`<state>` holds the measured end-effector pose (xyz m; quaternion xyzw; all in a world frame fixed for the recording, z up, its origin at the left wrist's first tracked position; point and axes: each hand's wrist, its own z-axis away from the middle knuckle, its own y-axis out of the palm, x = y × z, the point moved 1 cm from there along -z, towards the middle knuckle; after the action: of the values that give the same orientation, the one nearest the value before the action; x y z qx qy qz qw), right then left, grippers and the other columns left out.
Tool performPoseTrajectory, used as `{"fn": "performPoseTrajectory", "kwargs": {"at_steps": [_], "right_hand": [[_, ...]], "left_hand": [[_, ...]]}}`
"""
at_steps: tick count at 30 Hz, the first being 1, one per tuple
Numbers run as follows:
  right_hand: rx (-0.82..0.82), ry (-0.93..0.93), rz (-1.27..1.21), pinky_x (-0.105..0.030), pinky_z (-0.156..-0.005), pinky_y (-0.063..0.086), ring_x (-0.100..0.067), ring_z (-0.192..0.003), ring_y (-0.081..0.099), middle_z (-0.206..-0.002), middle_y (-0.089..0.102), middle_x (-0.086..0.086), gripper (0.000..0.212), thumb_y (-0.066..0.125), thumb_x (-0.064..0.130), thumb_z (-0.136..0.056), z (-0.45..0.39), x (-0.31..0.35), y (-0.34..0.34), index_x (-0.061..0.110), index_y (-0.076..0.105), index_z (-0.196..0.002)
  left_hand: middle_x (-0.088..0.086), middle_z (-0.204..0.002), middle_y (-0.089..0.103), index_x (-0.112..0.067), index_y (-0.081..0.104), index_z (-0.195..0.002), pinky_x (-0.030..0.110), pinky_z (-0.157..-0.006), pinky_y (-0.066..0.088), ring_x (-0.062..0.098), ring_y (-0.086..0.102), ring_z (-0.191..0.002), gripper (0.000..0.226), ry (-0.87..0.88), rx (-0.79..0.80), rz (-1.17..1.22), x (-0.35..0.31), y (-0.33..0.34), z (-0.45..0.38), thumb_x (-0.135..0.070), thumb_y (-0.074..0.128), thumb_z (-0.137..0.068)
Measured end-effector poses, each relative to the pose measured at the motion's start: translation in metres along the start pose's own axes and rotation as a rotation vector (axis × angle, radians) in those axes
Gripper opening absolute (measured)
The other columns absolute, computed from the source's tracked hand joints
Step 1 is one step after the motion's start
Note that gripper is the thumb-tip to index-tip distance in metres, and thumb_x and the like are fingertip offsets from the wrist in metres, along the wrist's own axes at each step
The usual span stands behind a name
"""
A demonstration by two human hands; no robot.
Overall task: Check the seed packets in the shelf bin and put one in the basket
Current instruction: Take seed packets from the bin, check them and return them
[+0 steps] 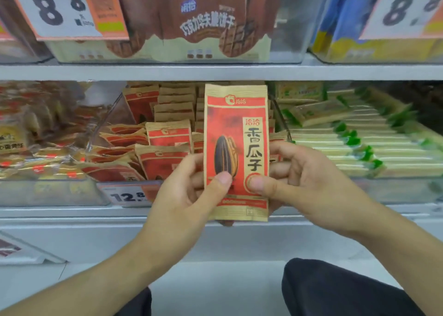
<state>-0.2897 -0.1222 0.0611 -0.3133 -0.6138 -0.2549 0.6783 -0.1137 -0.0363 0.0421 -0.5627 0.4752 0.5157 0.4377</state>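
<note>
I hold one red and tan sunflower seed packet (236, 133) upright in front of the shelf, its printed face toward me. My left hand (189, 195) pinches its lower left part, thumb on the front. My right hand (302, 181) pinches its lower right part, thumb on the front too. Behind the packet, a clear shelf bin (115, 114) holds several more of the same seed packets (167, 135), some standing, some tipped over. No basket is in view.
A bin of gold-wrapped snacks (43, 147) sits to the left and a bin of green and white packets (359, 143) to the right. A price tag (129, 195) hangs on the bin front. Brown biscuit packs (199, 23) fill the shelf above. My knees (335, 289) are below.
</note>
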Motion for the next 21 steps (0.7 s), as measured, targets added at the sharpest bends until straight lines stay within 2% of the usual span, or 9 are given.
{"fn": "performPoseTrajectory", "kwargs": {"at_steps": [3,5,8,13,17,21], "right_hand": [[0.055,0.038,0.049,-0.046,-0.078,0.064,-0.03,-0.094,0.076,-0.109,0.077,-0.01,0.052,0.075,0.018,-0.083,0.007,-0.008,-0.012,0.018,0.054,-0.13],[0.094,0.049,0.142,-0.05,-0.085,0.062,-0.027,-0.1,0.075,-0.115,0.075,-0.004,0.064,0.082,0.01,-0.082,0.013,-0.013,-0.02,0.026,0.05,-0.135],[0.121,0.057,0.251,-0.05,-0.088,0.061,-0.025,-0.101,0.074,-0.115,0.074,0.001,0.078,0.086,0.003,-0.078,0.024,-0.016,-0.032,0.035,0.047,-0.137],[0.115,0.106,0.202,-0.052,-0.088,0.06,-0.032,-0.1,0.075,-0.115,0.074,-0.01,0.082,0.081,-0.008,-0.079,0.039,-0.016,-0.056,0.027,0.042,-0.142],[0.144,0.14,0.137,-0.04,-0.082,0.06,-0.036,-0.104,0.073,-0.12,0.072,-0.016,0.082,0.074,-0.014,-0.083,0.049,-0.02,-0.072,0.021,0.036,-0.146],[0.169,0.125,0.069,-0.05,-0.092,0.058,-0.043,-0.115,0.067,-0.13,0.066,-0.021,0.08,0.068,-0.012,-0.088,0.058,-0.027,-0.078,0.021,0.032,-0.151]], "left_hand": [[0.015,-0.088,0.077,-0.011,0.054,-0.121,0.04,-0.053,0.06,0.035,0.072,-0.064,0.035,-0.028,0.063,-0.039,0.006,0.003,-0.002,-0.023,0.061,-0.089],[0.019,-0.082,0.075,-0.009,0.05,-0.122,0.043,-0.05,0.059,0.041,0.069,-0.058,0.035,-0.071,0.146,-0.054,0.011,0.006,-0.004,-0.023,0.064,-0.093],[0.019,-0.09,0.075,-0.01,0.046,-0.128,0.044,-0.054,0.06,0.044,0.071,-0.063,0.044,-0.131,0.3,-0.051,0.016,0.013,-0.007,-0.022,0.065,-0.09],[0.02,-0.104,0.074,-0.012,0.04,-0.135,0.043,-0.068,0.062,0.043,0.074,-0.08,0.055,-0.158,0.483,-0.01,0.02,0.033,-0.015,-0.008,0.069,-0.087],[0.019,-0.104,0.074,-0.01,0.04,-0.134,0.039,-0.064,0.061,0.04,0.073,-0.077,0.051,-0.157,0.514,0.001,0.026,0.051,-0.019,-0.007,0.067,-0.09],[0.02,-0.108,0.073,-0.01,0.039,-0.135,0.037,-0.061,0.059,0.039,0.072,-0.074,0.051,-0.154,0.575,0.02,0.029,0.056,-0.021,-0.007,0.065,-0.091]]}}
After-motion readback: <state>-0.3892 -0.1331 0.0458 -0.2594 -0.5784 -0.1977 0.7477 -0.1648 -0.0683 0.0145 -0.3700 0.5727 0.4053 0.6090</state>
